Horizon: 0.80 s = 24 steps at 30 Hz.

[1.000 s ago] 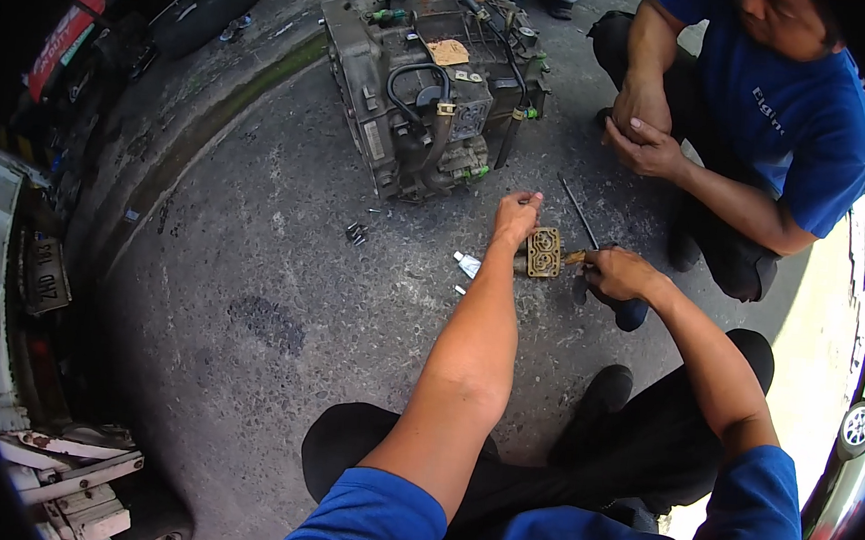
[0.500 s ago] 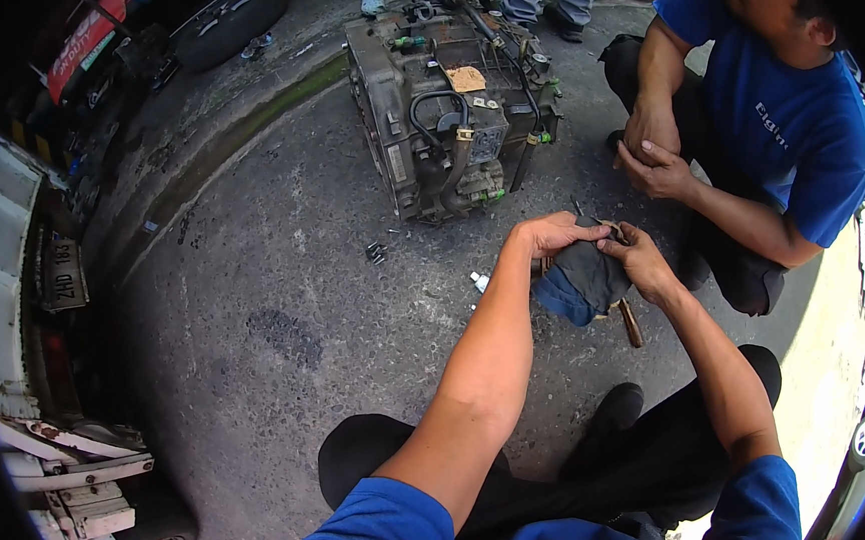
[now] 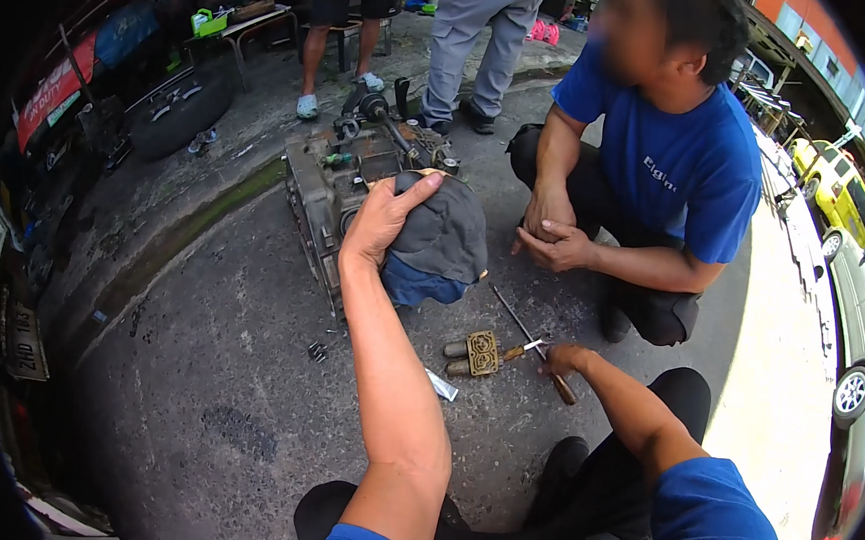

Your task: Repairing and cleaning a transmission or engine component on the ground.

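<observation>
Raised in front of me, my left hand [image 3: 381,221] grips a dark grey and blue cloth [image 3: 442,233], thumb on top. A bit of tan edging peeks out along the cloth's border. My right hand [image 3: 565,360] is low over the ground with its fingers curled down at some tools; what it pinches is hard to make out. Under those fingers a long screwdriver [image 3: 515,312] with a brown handle crosses a small tool [image 3: 519,350] with a pale blade. Beside them lies a tan metal block [image 3: 482,353] with two grey cylinders. A white tube [image 3: 440,385] lies nearer me.
A large greasy vehicle gearbox or engine unit [image 3: 307,196] stands behind the cloth. Several bolts [image 3: 317,351] lie left of my forearm. A person in a blue shirt [image 3: 660,176] squats at the right, hands clasped. Two people stand behind; a tire [image 3: 182,117] lies at far left.
My right hand has let go of the cloth and dropped to the tools on the ground. My left hand has lifted the cloth up and left, uncovering the metal block. The view has tilted up.
</observation>
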Motion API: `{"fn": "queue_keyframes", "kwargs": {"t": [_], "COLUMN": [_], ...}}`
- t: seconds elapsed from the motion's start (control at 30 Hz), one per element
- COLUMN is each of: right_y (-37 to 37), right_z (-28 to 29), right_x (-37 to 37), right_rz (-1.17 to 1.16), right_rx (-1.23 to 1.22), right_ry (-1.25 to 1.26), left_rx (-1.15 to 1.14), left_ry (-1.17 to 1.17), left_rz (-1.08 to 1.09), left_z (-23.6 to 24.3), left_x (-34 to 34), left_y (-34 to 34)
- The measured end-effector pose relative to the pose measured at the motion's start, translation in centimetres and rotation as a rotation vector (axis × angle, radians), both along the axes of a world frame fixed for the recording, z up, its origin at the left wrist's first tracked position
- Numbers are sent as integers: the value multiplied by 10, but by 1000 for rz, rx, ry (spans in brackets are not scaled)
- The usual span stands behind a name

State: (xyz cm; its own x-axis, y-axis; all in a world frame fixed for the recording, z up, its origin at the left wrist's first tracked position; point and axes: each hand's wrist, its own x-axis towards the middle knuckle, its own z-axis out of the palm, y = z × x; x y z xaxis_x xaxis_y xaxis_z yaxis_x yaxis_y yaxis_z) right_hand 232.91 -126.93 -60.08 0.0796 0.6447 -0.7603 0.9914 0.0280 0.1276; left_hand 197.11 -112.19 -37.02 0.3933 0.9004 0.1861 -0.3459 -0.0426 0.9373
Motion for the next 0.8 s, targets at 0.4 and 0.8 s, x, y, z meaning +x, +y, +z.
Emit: {"fn": "queue_keyframes", "kwargs": {"t": [0.4,0.8], "right_y": [-56,-57], "right_z": [-64,-42], "right_x": [-1,1], "right_rz": [-134,-664], "right_rx": [332,-563], "right_ry": [-173,117], "left_rx": [-72,-135], "left_ry": [-291,-621], "left_rz": [697,823], "left_z": [18,22], "left_x": [-30,-45], "left_y": [6,19]}}
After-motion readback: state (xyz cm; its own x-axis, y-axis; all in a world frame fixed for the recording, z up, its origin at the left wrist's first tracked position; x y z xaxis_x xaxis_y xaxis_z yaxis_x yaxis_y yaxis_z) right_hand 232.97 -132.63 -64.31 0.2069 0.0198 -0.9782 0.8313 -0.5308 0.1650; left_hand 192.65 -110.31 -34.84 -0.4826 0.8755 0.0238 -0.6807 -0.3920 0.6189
